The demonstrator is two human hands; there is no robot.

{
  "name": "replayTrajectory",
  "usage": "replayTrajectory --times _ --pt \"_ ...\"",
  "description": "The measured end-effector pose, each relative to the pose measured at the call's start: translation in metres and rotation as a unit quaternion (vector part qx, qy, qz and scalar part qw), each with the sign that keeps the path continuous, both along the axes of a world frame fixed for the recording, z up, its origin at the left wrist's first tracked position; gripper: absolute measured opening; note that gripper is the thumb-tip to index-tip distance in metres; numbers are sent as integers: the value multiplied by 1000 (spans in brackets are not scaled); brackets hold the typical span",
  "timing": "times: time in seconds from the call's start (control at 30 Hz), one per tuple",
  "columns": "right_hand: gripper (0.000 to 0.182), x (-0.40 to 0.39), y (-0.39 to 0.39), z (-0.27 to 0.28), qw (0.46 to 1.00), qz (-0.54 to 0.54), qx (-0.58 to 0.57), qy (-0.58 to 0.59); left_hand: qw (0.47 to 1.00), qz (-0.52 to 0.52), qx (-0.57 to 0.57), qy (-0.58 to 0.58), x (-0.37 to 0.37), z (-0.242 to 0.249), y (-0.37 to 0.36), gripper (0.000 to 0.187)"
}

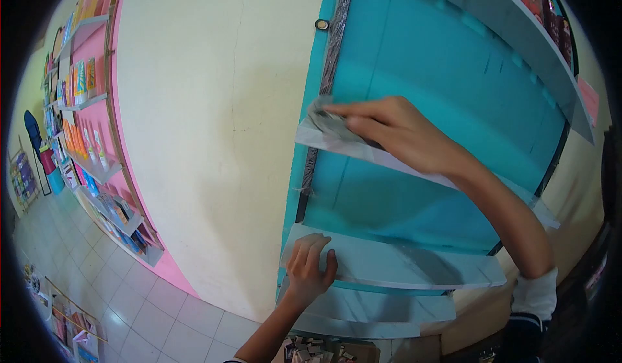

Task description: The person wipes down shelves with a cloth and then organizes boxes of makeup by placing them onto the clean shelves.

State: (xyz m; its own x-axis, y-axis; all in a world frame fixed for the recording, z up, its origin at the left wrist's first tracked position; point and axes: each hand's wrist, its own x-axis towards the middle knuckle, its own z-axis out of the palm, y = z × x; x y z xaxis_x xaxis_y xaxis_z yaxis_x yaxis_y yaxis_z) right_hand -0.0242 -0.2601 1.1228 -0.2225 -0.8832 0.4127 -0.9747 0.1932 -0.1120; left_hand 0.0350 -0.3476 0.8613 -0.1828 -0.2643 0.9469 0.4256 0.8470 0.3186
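My right hand (395, 130) presses a grey cloth (332, 124) onto the left end of a white shelf (414, 167) fixed against a teal back panel (414, 58). The fingers point left over the cloth. Lower down, my left hand (311, 266) rests on the left end of another white shelf (414, 264), its fingers curled on the surface and the thumb apart. Nothing shows in the left hand.
Pink-backed shelves (95, 162) with tubes and bottles stand at the left. A high shelf (466, 3) crosses the upper right and bears dark red packages. More white shelves (376, 308) lie below, above a box of small items (317, 351).
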Motion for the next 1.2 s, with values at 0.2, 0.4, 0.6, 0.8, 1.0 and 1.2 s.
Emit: replayTrajectory --times 0.2,0.4,0.6,0.8,1.0,1.2 --pt "35 -10 75 1 980 -59 -7 -188 1000 -9 -2 -1 1 3 0 22" --pt "34 -13 5 3 992 -65 20 -104 1000 -28 -2 0 0 3 0 22" --pt "32 -4 38 -6 980 129 -49 -144 1000 9 -23 -1 -2 3 -2 22" --pt "33 -32 59 4 991 -63 13 -114 1000 -11 -7 -11 -2 1 -1 22" --pt "34 -14 15 -3 996 62 13 -65 997 57 -11 -40 -7 -3 -1 21" --pt "33 -35 161 -9 996 -82 -16 -39 996 76 -4 -42 -6 1 6 18"
